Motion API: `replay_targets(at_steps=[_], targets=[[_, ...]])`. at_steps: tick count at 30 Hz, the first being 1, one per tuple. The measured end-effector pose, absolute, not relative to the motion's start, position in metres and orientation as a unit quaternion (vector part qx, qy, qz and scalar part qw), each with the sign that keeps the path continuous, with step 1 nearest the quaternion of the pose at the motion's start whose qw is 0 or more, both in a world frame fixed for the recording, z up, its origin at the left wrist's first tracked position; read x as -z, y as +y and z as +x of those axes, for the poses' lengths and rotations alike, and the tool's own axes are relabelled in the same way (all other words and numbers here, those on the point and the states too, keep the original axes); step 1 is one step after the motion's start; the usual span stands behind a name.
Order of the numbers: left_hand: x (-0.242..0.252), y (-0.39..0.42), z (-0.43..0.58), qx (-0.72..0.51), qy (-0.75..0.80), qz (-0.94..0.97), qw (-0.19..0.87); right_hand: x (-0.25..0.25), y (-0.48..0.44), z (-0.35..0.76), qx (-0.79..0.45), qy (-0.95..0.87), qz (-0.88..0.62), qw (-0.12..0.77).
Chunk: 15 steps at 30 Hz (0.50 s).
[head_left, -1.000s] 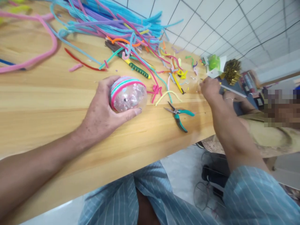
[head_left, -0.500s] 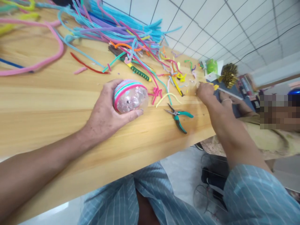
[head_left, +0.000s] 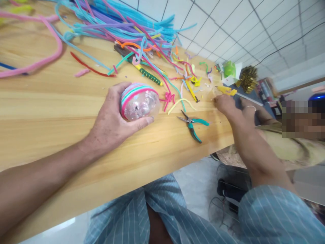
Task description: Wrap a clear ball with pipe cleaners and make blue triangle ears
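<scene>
A clear plastic ball (head_left: 147,105), its left side covered in rows of pink, turquoise and lilac pipe cleaner, rests in my left hand (head_left: 115,110). The thumb runs along its near side and the fingers curl behind it, mostly hidden. At the far right of the table, my right hand (head_left: 224,103) is closed at a yellow glue gun (head_left: 226,90), whose body shows above the knuckles; the fingers themselves are hardly visible. Teal-handled pliers (head_left: 191,125) lie spread on the wood between my hands.
A heap of blue and purple pipe cleaners (head_left: 152,25) lies along the back. Near it are a green-and-yellow-handled tool (head_left: 149,76), a yellow cutter (head_left: 191,90) and coloured scraps. Another person (head_left: 273,145) sits at the right, an arm beside mine.
My right hand has shifted slightly down and right, and more of the yellow glue gun shows above it. The left hand still holds the ball; the view has moved a little.
</scene>
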State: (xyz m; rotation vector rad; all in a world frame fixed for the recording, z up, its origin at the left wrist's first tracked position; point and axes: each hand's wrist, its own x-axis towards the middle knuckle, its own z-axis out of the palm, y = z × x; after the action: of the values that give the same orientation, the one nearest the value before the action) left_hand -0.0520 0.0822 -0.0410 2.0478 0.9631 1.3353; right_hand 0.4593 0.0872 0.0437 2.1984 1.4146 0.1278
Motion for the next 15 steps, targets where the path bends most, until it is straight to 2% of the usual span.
replay_targets(at_steps=[10,15], targets=[[0.041,0.082,-0.053,-0.485,0.358,0.758,0.250,-0.038,0.085,0.460,-0.067,0.464,0.847,0.252],[0.039,0.082,-0.055,-0.480,0.359,0.757,0.260,-0.033,0.082,0.465,-0.066,0.469,0.855,0.211]])
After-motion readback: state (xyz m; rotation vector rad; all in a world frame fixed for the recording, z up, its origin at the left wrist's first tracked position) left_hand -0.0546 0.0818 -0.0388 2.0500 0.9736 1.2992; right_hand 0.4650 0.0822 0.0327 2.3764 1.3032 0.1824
